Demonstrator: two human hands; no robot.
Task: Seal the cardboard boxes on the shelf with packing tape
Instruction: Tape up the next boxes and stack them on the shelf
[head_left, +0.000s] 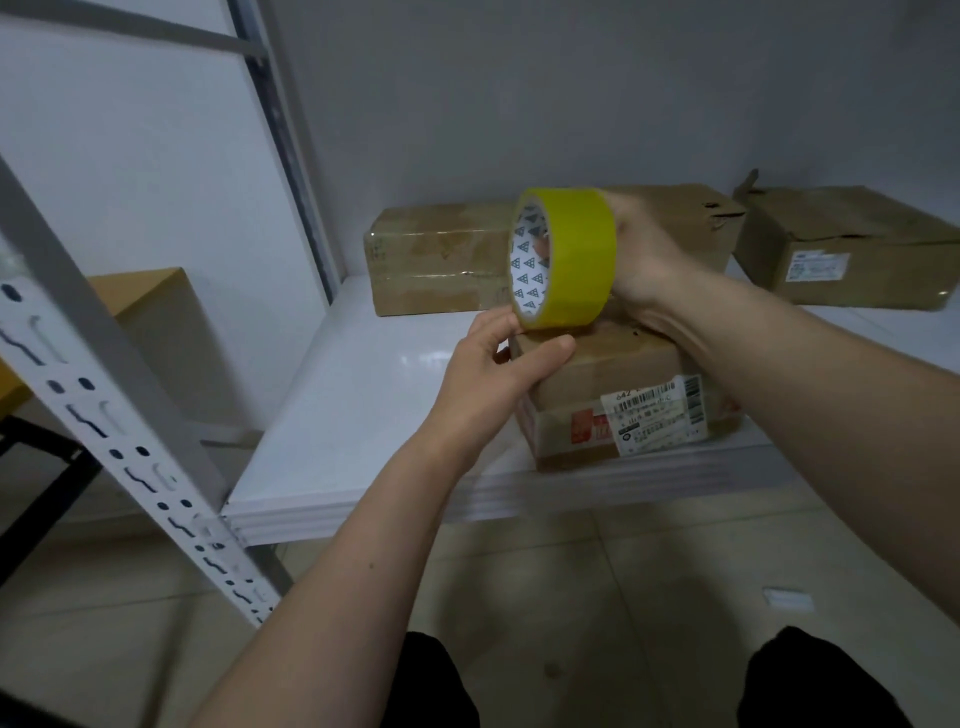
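Boxes sit on the white shelf (363, 415): the near box (613, 400), with a white label (657, 421) on its front, stands at the shelf's near edge, right of centre. A long box (441, 265) lies behind it against the far wall, and a far-right box (852, 244) with a small label rests further along, its top flap torn and lifted. Another box top shows behind your right hand, partly hidden.

Your right hand (647, 254) holds the tape roll (563, 257) upright just above the near box, fingers curled through the printed core, one fingertip showing inside it. The roll is yellow and its open side faces left. Your left hand (498, 369) pinches at the roll's lower edge, thumb and forefinger pressed together where the tape meets the near box's top left corner; you cannot tell whether a loose tape end lies between them.

A slotted grey upright (130, 415) of the rack crosses the left foreground, blurred. Beyond it on the left stands a tan cabinet (156, 322). Below the shelf is tiled floor (623, 582), with a small white scrap (789, 597) lying to the right. Your dark-clothed knees (810, 680) show at the bottom edge.
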